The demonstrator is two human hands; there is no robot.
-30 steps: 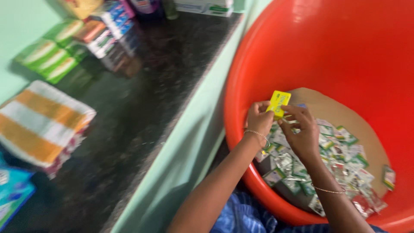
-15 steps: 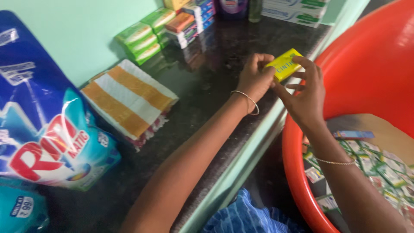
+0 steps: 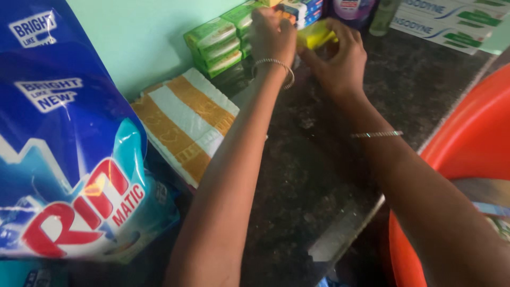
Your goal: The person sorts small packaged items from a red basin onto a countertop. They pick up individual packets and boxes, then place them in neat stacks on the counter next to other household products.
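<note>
Both my hands hold a small yellow soap box (image 3: 317,36) over the far part of the dark stone counter (image 3: 319,175). My left hand (image 3: 272,33) grips its left end, right beside the stack of green soap packs (image 3: 215,43). My right hand (image 3: 338,58) holds the box's right end from below. Both wrists wear thin bracelets. The box is partly hidden by my fingers and blurred.
A big blue detergent bag (image 3: 64,143) fills the left foreground. A folded orange-and-white striped towel (image 3: 183,119) lies beside it. Toothpaste boxes (image 3: 451,24) and a purple bottle (image 3: 350,9) stand at the back. A red plastic tub (image 3: 462,159) sits at the right.
My hands have carried the yellow box from the red tub, over the counter edge, to the back of the counter by the green soap packs. The view has swung left.
</note>
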